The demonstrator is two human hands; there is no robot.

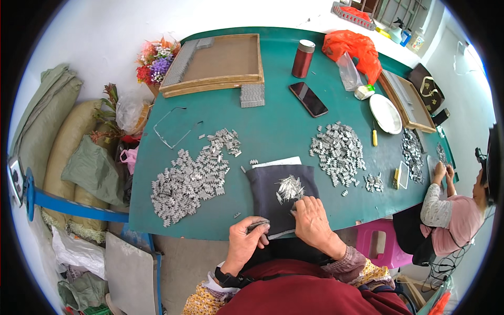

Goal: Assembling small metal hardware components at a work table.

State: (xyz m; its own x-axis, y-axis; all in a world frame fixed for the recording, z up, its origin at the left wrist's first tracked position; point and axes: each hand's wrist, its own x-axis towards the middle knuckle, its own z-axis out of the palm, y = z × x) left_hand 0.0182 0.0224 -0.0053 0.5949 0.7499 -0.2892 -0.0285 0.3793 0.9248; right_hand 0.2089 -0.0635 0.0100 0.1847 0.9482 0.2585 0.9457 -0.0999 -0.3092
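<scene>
At the table's near edge, a dark navy cloth lies over a white sheet, with a heap of thin silvery pins on it. My left hand is closed at the cloth's lower left corner, pinching a small dark grey piece between thumb and fingers. Just below the pins, my right hand rests over the cloth with its fingers pressed together; what they grip is mostly hidden. Small grey toothed metal parts lie in a large pile to the left and another pile to the right.
Glasses, a phone, a red flask, a wooden tray, a white bowl and a yellow-handled screwdriver lie around the green table. At right, another person handles parts beside a pink stool.
</scene>
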